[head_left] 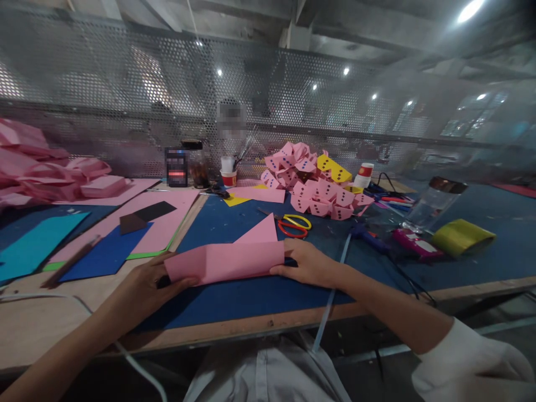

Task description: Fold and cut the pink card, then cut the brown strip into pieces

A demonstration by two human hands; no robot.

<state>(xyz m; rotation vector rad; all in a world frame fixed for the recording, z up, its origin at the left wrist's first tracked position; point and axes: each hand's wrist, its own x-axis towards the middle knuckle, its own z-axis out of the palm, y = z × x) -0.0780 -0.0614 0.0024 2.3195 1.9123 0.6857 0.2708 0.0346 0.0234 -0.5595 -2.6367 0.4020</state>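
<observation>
A folded strip of pink paper point(238, 261) stretches between my two hands, low over the blue mat point(234, 310). My left hand point(153, 285) pinches its left end, thumb in front and fingers behind. At the right end my right hand point(305, 262) grips it, the thumb along the lower edge. Behind the strip a pointed piece of pink paper point(262, 230) shows; whether the two are joined I cannot tell. Scissors point(295, 225) with red and yellow handles lie just beyond my right hand. A purple glue gun point(371, 239) rests farther right.
Folded pink paper pieces with dark dots point(318, 195) are heaped at the back. Pink paper point(50, 173) piles up on the left, near blue card point(106, 254) and teal card point(39, 245). A clear jar point(435, 206) and a yellow roll point(463, 237) stand right. A white cable point(138, 371) crosses the left edge.
</observation>
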